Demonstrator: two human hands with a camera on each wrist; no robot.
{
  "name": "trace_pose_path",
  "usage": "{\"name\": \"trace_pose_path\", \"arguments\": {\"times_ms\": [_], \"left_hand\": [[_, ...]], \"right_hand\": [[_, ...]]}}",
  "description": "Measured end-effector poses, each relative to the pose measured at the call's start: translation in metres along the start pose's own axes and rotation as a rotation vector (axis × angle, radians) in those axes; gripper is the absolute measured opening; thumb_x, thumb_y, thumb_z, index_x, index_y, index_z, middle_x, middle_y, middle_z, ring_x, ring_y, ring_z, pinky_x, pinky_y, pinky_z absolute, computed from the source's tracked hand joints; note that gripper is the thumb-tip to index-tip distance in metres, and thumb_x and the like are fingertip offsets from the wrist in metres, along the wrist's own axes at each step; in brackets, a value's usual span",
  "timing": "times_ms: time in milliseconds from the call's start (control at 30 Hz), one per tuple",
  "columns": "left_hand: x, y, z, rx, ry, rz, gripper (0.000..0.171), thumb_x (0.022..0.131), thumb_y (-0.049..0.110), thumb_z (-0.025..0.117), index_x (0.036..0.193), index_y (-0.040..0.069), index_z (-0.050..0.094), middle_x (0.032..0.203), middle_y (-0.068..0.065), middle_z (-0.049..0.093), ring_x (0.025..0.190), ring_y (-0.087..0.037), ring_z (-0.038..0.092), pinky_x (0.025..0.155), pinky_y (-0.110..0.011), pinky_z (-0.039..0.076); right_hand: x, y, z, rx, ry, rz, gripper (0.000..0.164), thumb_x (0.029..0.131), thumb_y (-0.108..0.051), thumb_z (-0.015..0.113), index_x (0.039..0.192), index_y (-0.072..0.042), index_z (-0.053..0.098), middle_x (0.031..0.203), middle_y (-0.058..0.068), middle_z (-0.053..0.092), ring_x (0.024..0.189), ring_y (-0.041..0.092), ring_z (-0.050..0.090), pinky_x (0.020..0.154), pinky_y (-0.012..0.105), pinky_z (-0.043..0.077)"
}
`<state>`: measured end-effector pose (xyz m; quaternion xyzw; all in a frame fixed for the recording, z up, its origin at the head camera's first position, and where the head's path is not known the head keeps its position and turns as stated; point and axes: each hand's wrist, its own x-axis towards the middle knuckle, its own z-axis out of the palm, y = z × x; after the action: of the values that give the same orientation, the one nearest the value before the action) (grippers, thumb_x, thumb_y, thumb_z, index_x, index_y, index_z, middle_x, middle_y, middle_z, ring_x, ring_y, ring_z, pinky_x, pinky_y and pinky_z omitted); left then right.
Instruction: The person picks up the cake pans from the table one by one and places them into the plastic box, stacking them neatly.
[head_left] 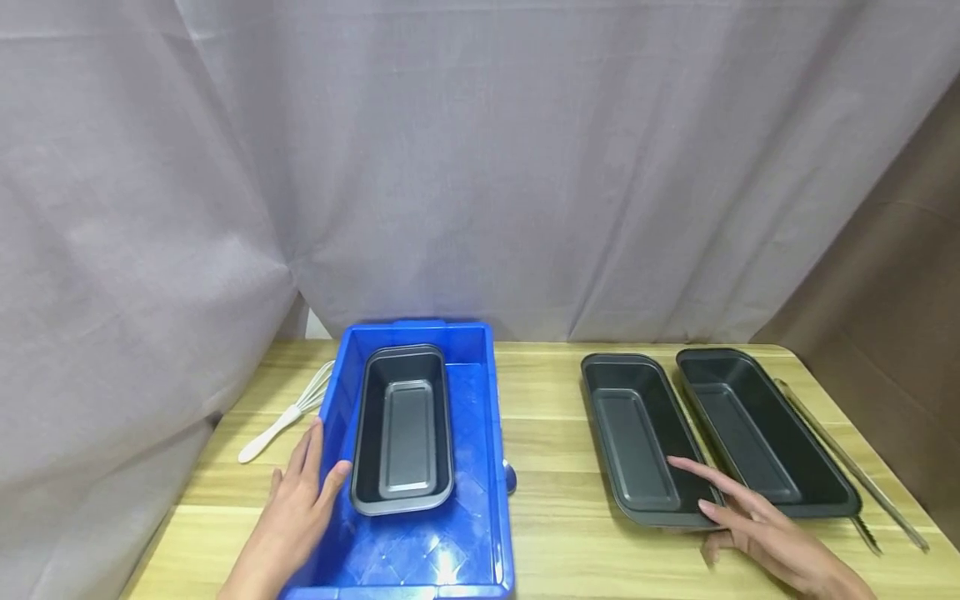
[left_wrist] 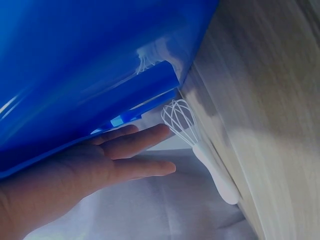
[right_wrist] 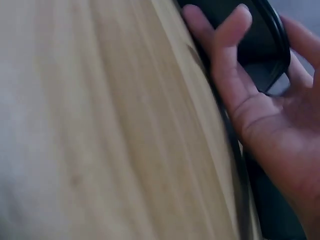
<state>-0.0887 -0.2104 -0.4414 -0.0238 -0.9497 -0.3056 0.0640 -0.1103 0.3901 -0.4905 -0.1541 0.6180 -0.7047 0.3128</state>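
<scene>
My left hand (head_left: 288,508) rests at the left rim of a blue plastic bin (head_left: 504,500), its fingers extended along the outer side in the left wrist view. Inside the bin lies a dark loaf pan (head_left: 408,437). On the right, my right hand (head_left: 757,533) is at the near right corner of a second loaf pan (head_left: 637,450), with loosely extended fingers reaching over its rim and other digits low outside the corner. A third loaf pan (head_left: 742,442) stands just right of it, its near end close to my right hand.
A white whisk (head_left: 285,417) lies left of the bin on the wooden table (head_left: 555,533). Metal tongs (head_left: 855,458) lie along the right of the third pan. A small shiny round thing (head_left: 510,477) peeks out beside the bin. Grey curtains (head_left: 480,167) hang behind.
</scene>
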Motion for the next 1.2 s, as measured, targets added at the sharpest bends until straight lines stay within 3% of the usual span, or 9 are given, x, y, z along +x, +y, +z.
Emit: {"name": "trace_pose_path", "arguments": {"times_ms": [167,300,400,500,567,767,867,1033,1200], "left_hand": [[-0.001,-0.001,0.000,0.002,-0.001,-0.001,0.074,0.119,0.035,0.048,0.171,-0.009,0.019,0.171,-0.040,0.028,0.156,-0.060,0.035,0.118,-0.089,0.020],[-0.002,-0.002,0.001,-0.001,0.004,0.003,0.074,0.119,0.035,0.048,0.171,-0.009,0.019,0.171,-0.040,0.029,0.156,-0.060,0.035,0.117,-0.089,0.020],[-0.002,-0.001,0.001,-0.007,0.003,0.004,0.074,0.119,0.035,0.048,0.171,-0.009,0.018,0.171,-0.039,0.030,0.156,-0.060,0.035,0.117,-0.089,0.020],[-0.001,-0.001,0.000,-0.009,0.005,0.007,0.074,0.119,0.034,0.048,0.171,-0.009,0.018,0.171,-0.040,0.030,0.156,-0.060,0.035,0.117,-0.089,0.021],[-0.001,-0.001,0.000,-0.009,0.008,0.008,0.074,0.119,0.034,0.048,0.171,-0.009,0.019,0.170,-0.040,0.030,0.156,-0.060,0.036,0.117,-0.089,0.021],[-0.001,-0.001,0.000,-0.009,0.002,0.000,0.074,0.119,0.033,0.048,0.171,-0.009,0.018,0.171,-0.040,0.030,0.156,-0.060,0.036,0.117,-0.089,0.021],[-0.001,-0.001,0.001,-0.010,0.001,0.000,0.074,0.119,0.033,0.048,0.171,-0.009,0.018,0.170,-0.039,0.031,0.155,-0.060,0.036,0.117,-0.089,0.020],[-0.002,0.000,0.001,-0.008,0.009,0.003,0.073,0.119,0.033,0.048,0.171,-0.009,0.019,0.169,-0.040,0.032,0.154,-0.061,0.038,0.117,-0.090,0.020],[-0.001,0.000,0.000,-0.008,0.012,0.002,0.072,0.119,0.033,0.047,0.170,-0.009,0.019,0.169,-0.040,0.033,0.154,-0.061,0.037,0.117,-0.089,0.020]], "right_hand": [[0.007,-0.002,0.000,-0.103,0.049,-0.022,0.063,0.121,-0.007,0.028,0.179,-0.025,0.010,0.168,-0.033,0.021,0.080,0.025,0.075,0.081,0.044,0.066],[0.013,0.003,0.002,-0.047,-0.021,-0.084,0.076,0.119,-0.001,0.028,0.177,-0.034,-0.007,0.172,-0.033,0.002,0.070,0.025,0.075,0.075,0.045,0.067],[0.017,0.006,0.004,-0.007,-0.047,-0.126,0.081,0.117,0.004,0.030,0.177,-0.032,-0.011,0.174,-0.026,-0.009,0.096,0.009,0.077,0.081,0.051,0.068],[0.019,0.005,0.007,0.003,-0.014,-0.117,0.083,0.115,0.007,0.034,0.178,-0.028,-0.008,0.173,-0.015,-0.019,0.145,-0.014,0.037,0.099,0.052,0.064],[0.020,0.004,0.011,-0.012,0.035,-0.104,0.084,0.114,0.008,0.039,0.178,-0.026,-0.003,0.174,-0.011,-0.023,0.150,-0.016,0.007,0.106,0.045,0.061],[0.023,0.001,0.027,-0.145,0.182,-0.051,0.086,0.110,0.002,0.056,0.179,-0.022,0.009,0.181,-0.001,-0.024,0.160,0.007,-0.028,0.104,0.023,0.054],[0.025,0.000,0.034,-0.155,0.192,-0.049,0.086,0.109,0.002,0.057,0.178,-0.021,0.011,0.181,0.005,-0.027,0.159,0.002,-0.026,0.104,0.021,0.054],[0.027,0.002,0.043,0.014,0.071,-0.119,0.087,0.109,0.011,0.049,0.178,-0.018,0.004,0.174,0.005,-0.036,0.153,-0.018,0.014,0.111,0.046,0.058],[0.028,-0.003,0.055,-0.142,0.165,-0.087,0.081,0.111,0.001,0.053,0.178,-0.022,0.014,0.183,-0.013,-0.003,0.151,-0.020,0.009,0.110,0.021,0.050]]}}
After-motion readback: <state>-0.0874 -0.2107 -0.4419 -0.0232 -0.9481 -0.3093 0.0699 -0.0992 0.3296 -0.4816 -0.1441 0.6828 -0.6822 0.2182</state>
